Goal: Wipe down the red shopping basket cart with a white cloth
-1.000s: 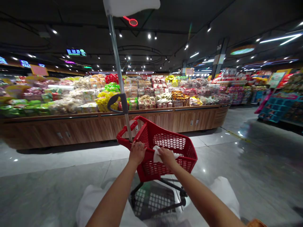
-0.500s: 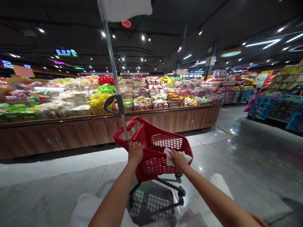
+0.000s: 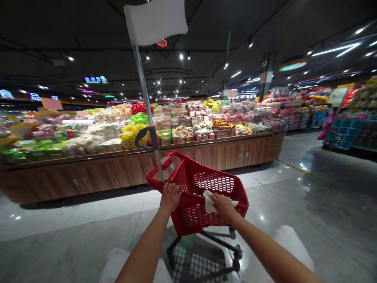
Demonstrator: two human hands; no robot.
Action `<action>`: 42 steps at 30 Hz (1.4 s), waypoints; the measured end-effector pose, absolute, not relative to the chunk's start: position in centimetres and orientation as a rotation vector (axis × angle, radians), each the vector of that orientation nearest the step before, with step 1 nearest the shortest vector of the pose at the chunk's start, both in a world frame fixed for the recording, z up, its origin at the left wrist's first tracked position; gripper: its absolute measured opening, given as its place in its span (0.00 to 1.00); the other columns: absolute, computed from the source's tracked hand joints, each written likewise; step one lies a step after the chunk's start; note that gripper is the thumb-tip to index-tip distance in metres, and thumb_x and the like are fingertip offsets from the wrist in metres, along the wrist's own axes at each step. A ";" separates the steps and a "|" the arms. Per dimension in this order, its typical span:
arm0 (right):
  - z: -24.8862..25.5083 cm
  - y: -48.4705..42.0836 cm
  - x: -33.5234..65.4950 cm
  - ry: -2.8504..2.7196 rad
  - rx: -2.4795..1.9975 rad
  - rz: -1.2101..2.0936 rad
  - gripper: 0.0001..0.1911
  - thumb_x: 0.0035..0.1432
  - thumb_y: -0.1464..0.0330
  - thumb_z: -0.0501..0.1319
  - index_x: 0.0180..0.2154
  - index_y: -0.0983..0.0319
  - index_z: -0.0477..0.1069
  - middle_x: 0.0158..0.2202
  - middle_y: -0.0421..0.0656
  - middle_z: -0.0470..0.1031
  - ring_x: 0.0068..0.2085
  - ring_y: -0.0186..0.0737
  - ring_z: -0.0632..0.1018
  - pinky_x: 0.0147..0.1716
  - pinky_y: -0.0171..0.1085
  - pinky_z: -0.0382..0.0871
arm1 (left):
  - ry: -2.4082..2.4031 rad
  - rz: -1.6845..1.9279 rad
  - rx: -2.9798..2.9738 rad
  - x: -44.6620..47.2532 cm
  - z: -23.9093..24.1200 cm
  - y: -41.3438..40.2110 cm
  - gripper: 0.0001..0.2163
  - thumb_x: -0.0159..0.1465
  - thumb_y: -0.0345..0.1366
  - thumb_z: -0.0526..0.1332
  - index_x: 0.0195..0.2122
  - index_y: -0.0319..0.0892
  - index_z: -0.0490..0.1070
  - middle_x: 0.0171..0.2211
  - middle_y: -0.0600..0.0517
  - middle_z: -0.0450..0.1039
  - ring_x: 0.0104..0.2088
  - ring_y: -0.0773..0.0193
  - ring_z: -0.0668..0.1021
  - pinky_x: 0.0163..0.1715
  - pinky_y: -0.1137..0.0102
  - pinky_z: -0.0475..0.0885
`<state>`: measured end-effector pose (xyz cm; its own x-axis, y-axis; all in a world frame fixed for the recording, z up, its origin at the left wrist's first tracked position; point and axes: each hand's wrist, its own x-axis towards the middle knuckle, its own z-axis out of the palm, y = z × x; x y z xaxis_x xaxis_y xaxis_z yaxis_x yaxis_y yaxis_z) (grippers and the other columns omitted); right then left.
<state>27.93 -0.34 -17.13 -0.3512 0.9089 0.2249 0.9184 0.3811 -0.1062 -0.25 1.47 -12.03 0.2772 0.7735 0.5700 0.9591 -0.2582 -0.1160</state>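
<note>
A red plastic shopping cart (image 3: 188,199) is seen directly in front of the person, on a grey polished floor (image 3: 303,220), with its handle end to the left. The left hand (image 3: 171,197) is closed over the corner of the near rim, beside the handle end; the fingers are curled onto the red plastic, and nothing else is held by it. By the right hand (image 3: 223,205), farther along the same rim, a crumpled white cloth (image 3: 209,203) is gripped with the fingers bent; how tightly they are closed cannot be told, as the fingertips are partly hidden. The cloth is draped against the rim and over the outer face of the perforated near wall, and a loose end is visible to the right of the hand. Whether it is of fabric or paper cannot be determined.

A metal pole (image 3: 143,86) is seen rising at the handle end, fitted with a dark grey loop-shaped grip (image 3: 144,137) and topped by a white panel (image 3: 156,23). The basket is carried on a black wheeled frame (image 3: 216,239). Beyond the cart, a wood-panelled display counter (image 3: 200,157) is stacked with packaged snacks (image 3: 182,134); a teal display rack (image 3: 338,133) is noted at far right
</note>
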 end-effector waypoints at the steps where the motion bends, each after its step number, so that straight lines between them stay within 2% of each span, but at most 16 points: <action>1: -17.8 -0.7 30.2 -2.374 -1.665 -0.084 0.24 0.62 0.73 0.50 0.59 0.54 0.62 0.49 0.47 0.71 0.42 0.42 0.74 0.39 0.38 0.62 | -1.584 -0.536 -2.120 -0.6 -11.8 1.7 0.13 0.67 0.38 0.51 0.44 0.43 0.72 0.48 0.44 0.74 0.53 0.53 0.71 0.61 0.54 0.56; 5: -19.4 -1.8 35.6 -2.337 -1.698 -0.134 0.24 0.62 0.74 0.50 0.59 0.57 0.62 0.44 0.47 0.73 0.42 0.42 0.74 0.40 0.38 0.62 | -1.788 -0.439 -2.062 -0.3 -11.0 2.9 0.16 0.67 0.35 0.48 0.47 0.39 0.73 0.57 0.40 0.68 0.65 0.50 0.59 0.65 0.50 0.45; 7: -19.5 -1.9 35.2 -2.304 -1.721 -0.160 0.23 0.63 0.74 0.50 0.59 0.57 0.62 0.43 0.47 0.73 0.41 0.43 0.74 0.40 0.38 0.63 | -1.861 -0.435 -2.025 1.6 -11.1 3.0 0.17 0.67 0.33 0.49 0.51 0.38 0.71 0.63 0.40 0.60 0.67 0.48 0.52 0.64 0.46 0.40; 9: -19.6 -1.9 33.4 -2.247 -1.777 -0.213 0.23 0.63 0.74 0.49 0.58 0.59 0.62 0.44 0.49 0.73 0.40 0.44 0.75 0.39 0.39 0.64 | -1.825 -0.447 -2.107 4.9 -11.8 2.7 0.18 0.67 0.34 0.49 0.55 0.40 0.68 0.66 0.42 0.55 0.68 0.48 0.50 0.64 0.45 0.38; 14: -20.7 -2.1 28.5 -2.261 -1.697 -0.286 0.25 0.61 0.78 0.49 0.60 0.62 0.60 0.56 0.55 0.67 0.45 0.46 0.75 0.43 0.43 0.68 | -1.700 -0.469 -2.513 13.9 -15.0 0.7 0.20 0.70 0.41 0.45 0.57 0.44 0.67 0.63 0.46 0.61 0.66 0.53 0.57 0.65 0.50 0.47; 19: -21.3 -2.5 25.6 -2.403 -1.452 -0.244 0.25 0.63 0.67 0.56 0.60 0.65 0.57 0.52 0.55 0.70 0.49 0.48 0.73 0.45 0.45 0.68 | -1.799 -0.477 -2.624 12.9 -16.8 0.2 0.20 0.71 0.40 0.41 0.54 0.45 0.69 0.55 0.47 0.71 0.58 0.55 0.69 0.61 0.52 0.55; 22: -21.2 -3.0 24.1 -2.409 -1.435 -0.282 0.28 0.62 0.64 0.59 0.60 0.65 0.57 0.49 0.54 0.71 0.48 0.50 0.73 0.44 0.48 0.67 | -1.715 -0.503 -2.659 9.7 -16.9 0.4 0.20 0.71 0.41 0.41 0.58 0.44 0.65 0.57 0.47 0.69 0.57 0.57 0.70 0.61 0.56 0.56; 26: -21.9 -3.7 24.4 -2.429 -1.299 -0.334 0.29 0.62 0.63 0.60 0.61 0.64 0.56 0.50 0.53 0.71 0.46 0.48 0.72 0.44 0.47 0.65 | -1.715 -0.478 -2.688 7.6 -16.5 0.5 0.22 0.71 0.43 0.41 0.64 0.46 0.56 0.62 0.49 0.64 0.60 0.58 0.67 0.62 0.56 0.55; 29: -22.8 -3.8 27.0 -2.484 -1.145 -0.355 0.23 0.63 0.66 0.58 0.59 0.60 0.60 0.52 0.49 0.70 0.49 0.45 0.71 0.48 0.45 0.63 | -1.694 -0.457 -2.725 7.2 -16.3 0.5 0.21 0.71 0.44 0.42 0.59 0.47 0.64 0.58 0.50 0.68 0.57 0.58 0.70 0.60 0.56 0.57; 32: -22.7 -3.2 30.4 -2.522 -1.089 -0.350 0.20 0.64 0.69 0.55 0.58 0.56 0.63 0.53 0.46 0.70 0.53 0.43 0.69 0.56 0.47 0.56 | -1.640 -0.430 -2.769 7.3 -16.4 0.4 0.20 0.71 0.43 0.44 0.45 0.47 0.76 0.50 0.50 0.75 0.50 0.58 0.73 0.58 0.56 0.58; 34: -22.2 -2.5 32.2 -2.533 -1.128 -0.321 0.20 0.64 0.67 0.57 0.57 0.55 0.64 0.55 0.46 0.69 0.57 0.44 0.66 0.61 0.51 0.46 | -1.621 -0.441 -2.775 7.4 -16.6 0.4 0.21 0.71 0.42 0.44 0.39 0.46 0.78 0.47 0.51 0.76 0.48 0.58 0.73 0.56 0.56 0.59; 38: -20.4 -2.2 32.7 -2.550 -1.228 -0.252 0.26 0.60 0.62 0.61 0.59 0.51 0.62 0.65 0.48 0.57 0.65 0.53 0.55 0.62 0.58 0.30 | -1.636 -0.487 -2.736 7.8 -17.0 0.2 0.20 0.70 0.41 0.45 0.39 0.47 0.78 0.45 0.52 0.77 0.47 0.59 0.73 0.55 0.55 0.58; 40: -19.5 -2.7 31.6 -2.621 -1.195 -0.155 0.29 0.59 0.64 0.61 0.62 0.49 0.59 0.62 0.48 0.60 0.63 0.52 0.58 0.62 0.58 0.29 | -1.646 -0.502 -2.712 7.9 -17.3 0.2 0.19 0.70 0.41 0.45 0.39 0.48 0.78 0.44 0.52 0.77 0.46 0.59 0.73 0.54 0.55 0.58; 42: -18.8 -3.5 30.3 -2.696 -1.119 -0.019 0.32 0.58 0.66 0.60 0.63 0.51 0.56 0.55 0.47 0.68 0.58 0.48 0.65 0.63 0.55 0.35 | -1.641 -0.496 -2.706 7.8 -17.4 0.2 0.19 0.70 0.41 0.45 0.39 0.47 0.78 0.44 0.51 0.77 0.46 0.59 0.73 0.53 0.56 0.59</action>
<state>30.29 -3.47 -18.77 -0.6850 0.6979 0.2091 0.7009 0.7096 -0.0726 7.77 0.17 -17.41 0.4277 0.8742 0.2298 0.8552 -0.4737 0.2102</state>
